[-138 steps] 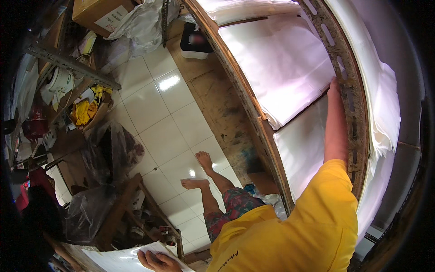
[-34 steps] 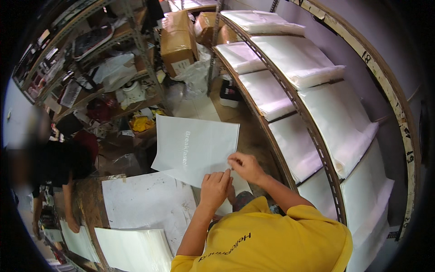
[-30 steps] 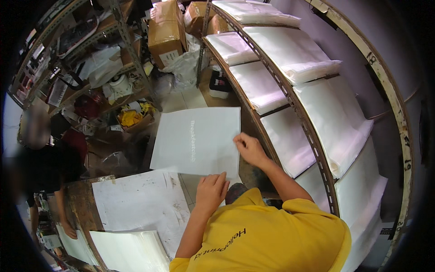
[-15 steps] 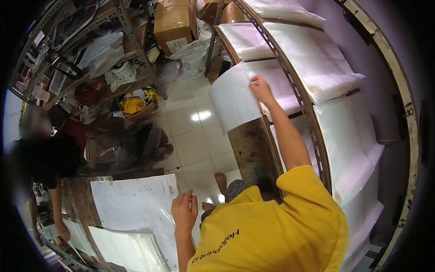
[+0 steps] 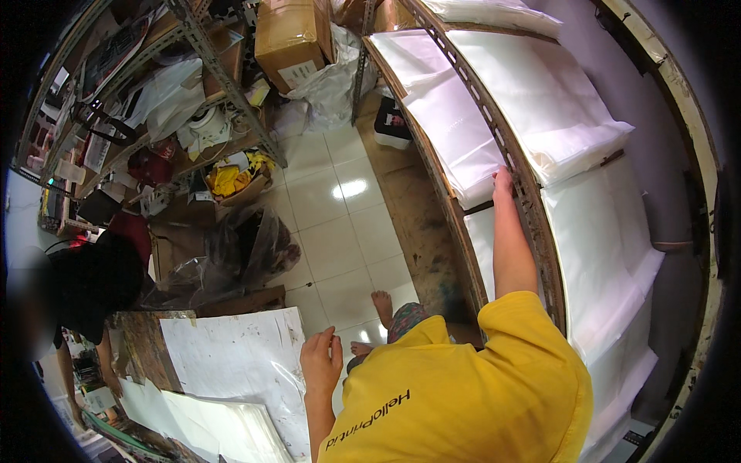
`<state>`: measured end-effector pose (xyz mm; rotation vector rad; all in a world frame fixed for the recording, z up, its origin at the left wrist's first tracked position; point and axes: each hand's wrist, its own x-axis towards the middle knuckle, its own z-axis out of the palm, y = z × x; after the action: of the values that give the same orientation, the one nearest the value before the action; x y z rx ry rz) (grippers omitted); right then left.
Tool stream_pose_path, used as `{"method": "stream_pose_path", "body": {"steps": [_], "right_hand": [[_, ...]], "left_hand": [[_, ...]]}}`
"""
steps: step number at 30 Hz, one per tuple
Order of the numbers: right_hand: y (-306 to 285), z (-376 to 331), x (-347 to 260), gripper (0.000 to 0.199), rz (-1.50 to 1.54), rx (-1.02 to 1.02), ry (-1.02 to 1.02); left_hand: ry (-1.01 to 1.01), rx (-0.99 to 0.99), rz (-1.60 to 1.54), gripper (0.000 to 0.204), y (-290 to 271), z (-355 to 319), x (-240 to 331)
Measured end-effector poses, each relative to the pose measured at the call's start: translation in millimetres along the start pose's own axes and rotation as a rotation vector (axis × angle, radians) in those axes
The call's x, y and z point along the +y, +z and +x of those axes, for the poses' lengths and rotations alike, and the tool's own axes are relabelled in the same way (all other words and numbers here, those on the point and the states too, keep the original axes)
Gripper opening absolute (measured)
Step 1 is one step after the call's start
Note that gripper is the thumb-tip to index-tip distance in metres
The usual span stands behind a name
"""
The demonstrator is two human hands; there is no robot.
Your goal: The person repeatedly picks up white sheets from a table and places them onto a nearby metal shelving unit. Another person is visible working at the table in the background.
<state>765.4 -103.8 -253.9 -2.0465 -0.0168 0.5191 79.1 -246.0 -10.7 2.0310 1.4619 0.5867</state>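
My right hand [image 5: 502, 182] reaches into the metal rack on the right. Its fingers are closed at the edge of a large white sheet [image 5: 455, 127], which lies on a shelf over others like it; the fingertips are partly hidden. My left hand [image 5: 322, 361] hangs beside the table's edge with its fingers loosely stretched and nothing in them. Close to it, a stained white board [image 5: 231, 347] covers part of the table. A stack of white sheets [image 5: 231, 424] rests at the board's near side.
The rack's perforated upright [image 5: 505, 127] stands beside my right forearm. More white stacks [image 5: 540, 92] fill the shelves further right. At the left, a co-worker's hand [image 5: 112, 383] is at the table. Clear plastic bags [image 5: 255, 247] and a cardboard box [image 5: 289, 38] stand around the tiled floor [image 5: 332, 231].
The white sheet that hung curled from my right hand over the rack's edge now lies on the shelf. That hand has moved nearer and to the right. My left hand has barely moved.
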Motion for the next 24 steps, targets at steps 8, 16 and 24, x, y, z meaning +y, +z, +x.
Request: {"method": "stream_pose_path", "body": {"steps": [8,16,24], "right_hand": [[0.2,-68.1,-20.6,0.033,0.084,0.098,-0.015],[-1.1,-58.2,-34.2,0.029,-0.154,0.135,-0.38],[1.8,-113.9,-40.1,0.026,-0.019,0.033,-0.58]], "left_hand": [[-0.048,0.015,0.046,0.019,-4.7,-2.3,6.4],[-0.116,0.099,0.018,0.021,-22.1,-44.8,-11.9],[-0.241,0.528,-0.001,0.02,-89.3,-127.6,-21.0]]}}
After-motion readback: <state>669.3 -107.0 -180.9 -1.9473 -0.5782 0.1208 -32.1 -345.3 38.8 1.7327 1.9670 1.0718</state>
